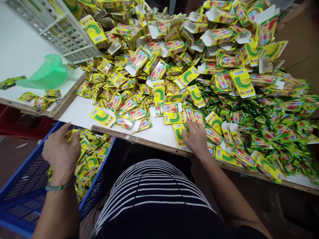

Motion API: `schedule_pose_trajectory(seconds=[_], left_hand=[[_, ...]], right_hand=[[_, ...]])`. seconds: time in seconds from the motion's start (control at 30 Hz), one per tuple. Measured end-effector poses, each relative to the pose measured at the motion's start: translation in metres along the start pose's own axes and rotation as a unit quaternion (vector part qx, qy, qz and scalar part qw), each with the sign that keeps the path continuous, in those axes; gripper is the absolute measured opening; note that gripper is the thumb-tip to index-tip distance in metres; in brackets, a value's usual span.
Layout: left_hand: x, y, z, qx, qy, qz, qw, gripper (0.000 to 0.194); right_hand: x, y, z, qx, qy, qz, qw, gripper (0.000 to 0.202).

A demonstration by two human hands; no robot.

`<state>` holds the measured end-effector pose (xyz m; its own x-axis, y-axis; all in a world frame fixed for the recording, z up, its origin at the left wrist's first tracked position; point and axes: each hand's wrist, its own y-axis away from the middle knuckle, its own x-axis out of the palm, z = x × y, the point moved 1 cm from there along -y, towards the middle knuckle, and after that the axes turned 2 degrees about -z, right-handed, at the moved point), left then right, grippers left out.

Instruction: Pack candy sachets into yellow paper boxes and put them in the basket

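Above the blue crate (99, 172) hangs my left hand (62, 151), its thumb and fingers apart and nothing between them. Small yellow boxes (92, 162) fill the crate below it. At the table's front edge, my right hand (195, 137) has its fingers curled at a yellow box (178, 134), with the thumb at the box's side. More yellow boxes (174, 118) lie just beyond those fingers. Gold wrapped packets (107, 66) are heaped at the middle left of the table, and green wrapped packets (271, 126) are heaped on the right.
A white slatted basket (72, 36) stands tilted at the back left, near a green scoop (48, 74). Open-ended boxes (219, 36) are piled high at the back. A wooden strip (149, 142) edges the table. A person's hand (286, 18) shows at the upper right.
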<state>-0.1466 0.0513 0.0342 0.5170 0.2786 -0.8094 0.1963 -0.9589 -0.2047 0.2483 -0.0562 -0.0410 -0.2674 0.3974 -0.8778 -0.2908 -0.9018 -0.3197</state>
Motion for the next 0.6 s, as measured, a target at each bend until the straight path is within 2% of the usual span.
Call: schedule_pose_trajectory(seconds=[0.03, 0.1, 0.23, 0.33, 0.4, 0.5, 0.6], left_hand=[[0.003, 0.0, -0.003, -0.013, -0.054, -0.052, 0.997, 0.041], [0.024, 0.006, -0.022, 0.033, -0.068, -0.041, 0.996, 0.042], [0.09, 0.016, -0.078, 0.157, 0.018, 0.1, 0.982, 0.031], [0.126, 0.011, -0.116, 0.213, -0.007, 0.145, 0.966, 0.027], [0.139, 0.001, -0.133, 0.209, -0.053, 0.13, 0.968, 0.026], [0.154, -0.018, -0.146, 0.211, -0.109, 0.1, 0.966, 0.027], [0.172, -0.032, -0.151, 0.274, -0.147, 0.136, 0.941, 0.025]], right_hand=[[0.001, -0.002, -0.01, -0.005, 0.051, 0.012, 0.999, 0.037], [0.004, -0.005, -0.023, -0.008, 0.113, 0.029, 0.993, 0.031], [0.01, -0.006, -0.027, -0.003, 0.133, 0.005, 0.991, 0.029], [0.013, 0.0, -0.026, -0.012, 0.123, 0.005, 0.992, 0.033], [0.015, 0.005, -0.028, -0.009, 0.124, 0.027, 0.992, 0.035], [0.02, 0.011, -0.035, 0.008, 0.113, 0.051, 0.992, 0.041], [0.023, 0.011, -0.042, 0.032, 0.058, 0.052, 0.996, 0.044]])
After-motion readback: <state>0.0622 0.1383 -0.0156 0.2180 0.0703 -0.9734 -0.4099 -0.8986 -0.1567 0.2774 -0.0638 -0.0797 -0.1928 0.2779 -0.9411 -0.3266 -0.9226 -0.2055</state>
